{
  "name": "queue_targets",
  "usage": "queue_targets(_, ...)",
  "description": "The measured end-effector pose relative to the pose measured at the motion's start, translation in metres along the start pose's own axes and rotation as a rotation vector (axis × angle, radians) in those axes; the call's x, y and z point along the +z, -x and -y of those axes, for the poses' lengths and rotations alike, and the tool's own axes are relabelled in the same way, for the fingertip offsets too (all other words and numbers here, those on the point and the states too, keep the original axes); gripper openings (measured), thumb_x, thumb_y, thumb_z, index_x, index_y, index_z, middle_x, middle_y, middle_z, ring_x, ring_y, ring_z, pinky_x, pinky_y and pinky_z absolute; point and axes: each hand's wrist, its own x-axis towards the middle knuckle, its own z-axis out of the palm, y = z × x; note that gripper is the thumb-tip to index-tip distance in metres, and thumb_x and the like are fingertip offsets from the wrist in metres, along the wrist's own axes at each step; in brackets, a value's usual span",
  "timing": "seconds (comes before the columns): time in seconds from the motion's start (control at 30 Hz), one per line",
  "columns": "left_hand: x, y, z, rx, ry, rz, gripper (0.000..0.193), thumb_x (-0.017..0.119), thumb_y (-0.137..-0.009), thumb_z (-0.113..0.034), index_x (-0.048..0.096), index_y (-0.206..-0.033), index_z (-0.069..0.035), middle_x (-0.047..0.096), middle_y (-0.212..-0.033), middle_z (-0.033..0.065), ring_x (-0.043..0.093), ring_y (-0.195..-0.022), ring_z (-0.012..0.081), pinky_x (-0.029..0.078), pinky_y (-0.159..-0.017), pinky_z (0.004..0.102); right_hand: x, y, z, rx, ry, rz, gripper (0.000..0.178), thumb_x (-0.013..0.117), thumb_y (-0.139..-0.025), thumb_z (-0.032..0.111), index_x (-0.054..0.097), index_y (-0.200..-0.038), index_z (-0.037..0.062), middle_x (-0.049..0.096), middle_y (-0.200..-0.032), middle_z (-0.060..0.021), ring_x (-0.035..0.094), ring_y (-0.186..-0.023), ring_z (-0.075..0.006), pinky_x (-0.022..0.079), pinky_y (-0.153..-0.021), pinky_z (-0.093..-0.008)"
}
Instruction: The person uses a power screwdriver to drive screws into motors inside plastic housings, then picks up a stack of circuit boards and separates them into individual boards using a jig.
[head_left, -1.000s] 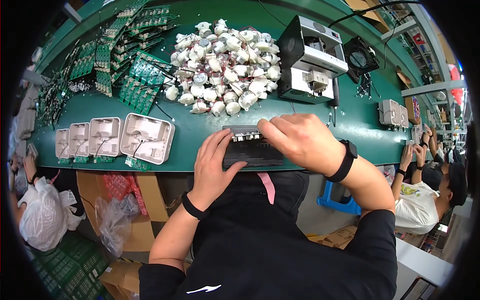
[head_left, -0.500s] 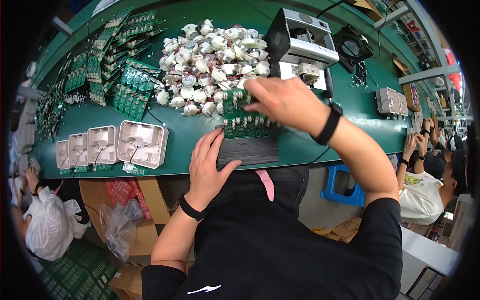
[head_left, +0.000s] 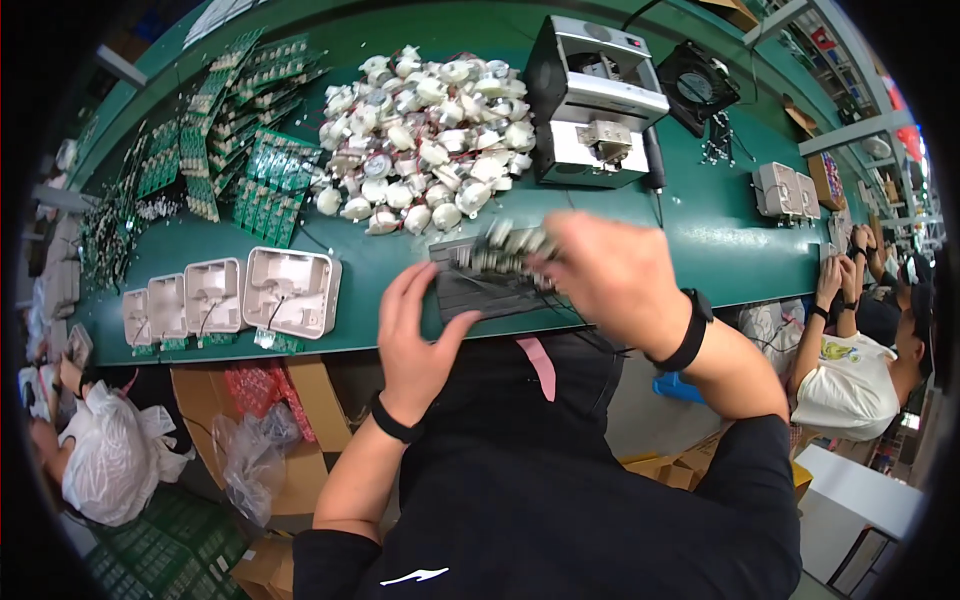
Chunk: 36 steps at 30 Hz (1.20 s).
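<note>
My right hand (head_left: 610, 275) grips a green circuit board panel (head_left: 510, 250) by its right end, fingers closed on it. The panel is tilted over a flat black grooved block (head_left: 460, 292) and smeared by motion, so its parts cannot be made out. At the block's left side lies my left hand (head_left: 412, 345), fingers stretched out and thumb apart, touching the block's edge. Just beyond the block spreads a big heap of white round parts with red wires (head_left: 425, 140). Several whitish open housings (head_left: 292, 292) with black wires stand in a row to the left.
More green circuit panels (head_left: 272, 180) are piled at the far left, beside bundled black wires (head_left: 110, 235). A silver-black machine (head_left: 600, 110) and a black fan (head_left: 697, 88) stand at the back right. Co-workers sit on both sides; cardboard boxes (head_left: 320, 400) are under the table.
My right hand has moved right and toward me, tipping the circuit board panel from face-on to nearly edge-on. My left hand stays at the block. The view has shifted slightly.
</note>
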Motion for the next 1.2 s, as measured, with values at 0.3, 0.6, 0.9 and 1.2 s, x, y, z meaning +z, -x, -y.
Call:
queue_targets(0.3,0.006,-0.002,-0.022,-0.194,1.013,0.229,0.062,0.081,-0.082,-0.007,0.053,-0.137,0.000,0.063,-0.131,0.0110,0.062,-0.117,0.0244,0.048,-0.103,0.0375,0.078,-0.011,0.052,0.795,-1.271,-0.756,0.024,0.062,-0.100,0.024,0.064,-0.110,0.0027,0.069,-0.097,-0.0144,0.069,-0.086,-0.0246,0.054,-0.076,-0.0340)
queue_targets(0.6,-0.042,-0.041,-0.025,-0.320,0.991,0.567,0.050,0.068,-0.094,-0.017,0.052,-0.140,-0.002,0.058,-0.139,0.0109,0.055,-0.128,0.0272,0.043,-0.109,0.0429,-0.012,-0.026,-0.027,0.103,-0.184,-0.418,0.041,0.067,-0.096,0.035,0.059,-0.122,0.0041,0.068,-0.090,-0.0135,0.068,-0.077,-0.0306,0.054,-0.070,-0.0391)
queue_targets(0.9,-0.043,-0.084,-0.034,0.081,0.456,1.028,0.054,0.072,-0.094,-0.025,0.053,-0.141,-0.005,0.060,-0.137,0.0139,0.055,-0.129,0.0301,0.041,-0.110,0.0404,0.005,-0.052,-0.021,-0.313,-0.347,0.201,0.032,0.071,-0.094,0.029,0.060,-0.116,0.0078,0.065,-0.075,-0.0129,0.065,-0.064,-0.0319,0.050,-0.056,-0.0403)
queue_targets(1.2,-0.066,-0.046,-0.015,-0.200,0.632,-0.049,0.039,0.068,-0.095,-0.007,0.057,-0.130,0.003,0.064,-0.129,0.0137,0.062,-0.119,0.0215,0.047,-0.103,0.0346,-0.014,-0.043,-0.045,-0.061,-0.118,-0.210,0.018,0.071,-0.092,0.013,0.061,-0.106,0.0076,0.062,-0.067,-0.0092,0.064,-0.058,-0.0302,0.048,-0.050,-0.0382)
